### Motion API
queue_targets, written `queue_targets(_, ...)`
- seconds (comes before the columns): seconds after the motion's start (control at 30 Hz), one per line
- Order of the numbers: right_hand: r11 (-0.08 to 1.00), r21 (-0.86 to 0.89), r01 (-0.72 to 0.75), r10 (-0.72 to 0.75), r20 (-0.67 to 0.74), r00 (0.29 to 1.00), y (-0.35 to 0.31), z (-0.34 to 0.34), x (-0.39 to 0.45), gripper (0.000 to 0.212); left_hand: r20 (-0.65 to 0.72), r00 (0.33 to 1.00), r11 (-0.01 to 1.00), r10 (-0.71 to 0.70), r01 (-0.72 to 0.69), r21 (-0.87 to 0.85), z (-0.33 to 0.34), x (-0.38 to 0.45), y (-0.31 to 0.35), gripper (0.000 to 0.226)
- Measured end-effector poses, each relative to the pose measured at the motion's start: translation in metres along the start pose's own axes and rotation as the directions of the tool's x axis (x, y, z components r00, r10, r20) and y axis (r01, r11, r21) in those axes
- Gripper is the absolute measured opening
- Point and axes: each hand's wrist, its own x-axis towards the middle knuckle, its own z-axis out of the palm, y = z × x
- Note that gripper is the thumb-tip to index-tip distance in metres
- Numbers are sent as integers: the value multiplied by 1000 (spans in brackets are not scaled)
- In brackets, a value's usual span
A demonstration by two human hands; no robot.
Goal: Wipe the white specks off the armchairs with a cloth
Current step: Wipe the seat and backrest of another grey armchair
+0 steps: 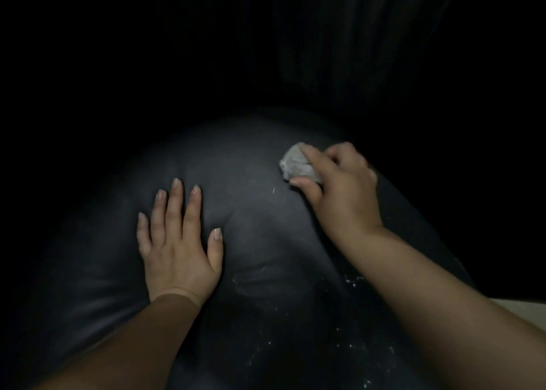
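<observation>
While my left hand (177, 242) lies flat with fingers spread on the black armchair cushion (236, 168), my right hand (339, 188) has its grip clamped on a wadded grey cloth (295, 163) against the cushion; white specks (353, 281) lie nearer me.

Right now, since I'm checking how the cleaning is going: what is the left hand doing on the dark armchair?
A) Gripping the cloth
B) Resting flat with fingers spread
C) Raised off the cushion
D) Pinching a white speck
B: the left hand lies flat on the armchair with fingers spread, while the right hand grips the cloth.
</observation>
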Motion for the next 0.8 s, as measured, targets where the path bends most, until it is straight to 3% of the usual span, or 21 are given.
queue_targets(0.23,980,54,191,-196,106,975,9,-7,-27,46,4,1000,1000,-8,8,-7,-3,-1,3,68)
queue_targets(0.37,997,47,65,-64,-20,998,12,-4,6,44,-8,1000,1000,-3,3,-2,-2,-1,2,67)
queue_targets(0.47,992,118,41,-45,37,998,-16,11,18,42,-14,1000,1000,-1,1,8,-2,-1,1,67)
queue_targets(0.53,980,170,99,-119,115,986,-26,14,-7,40,-16,1000,1000,4,-4,12,-3,-2,1,67)
queue_targets(0.63,950,123,287,-301,115,947,-7,-2,-50,44,-13,1000,1000,1,-1,19,-2,-2,0,67)
queue_targets(0.7,970,47,240,-242,69,968,17,-14,-42,42,-12,1000,1000,0,1,19,-1,-1,1,67)
queue_targets(0.8,999,40,7,-4,-68,998,30,-12,0,42,-8,1000,1000,-2,2,18,-1,-1,0,66)
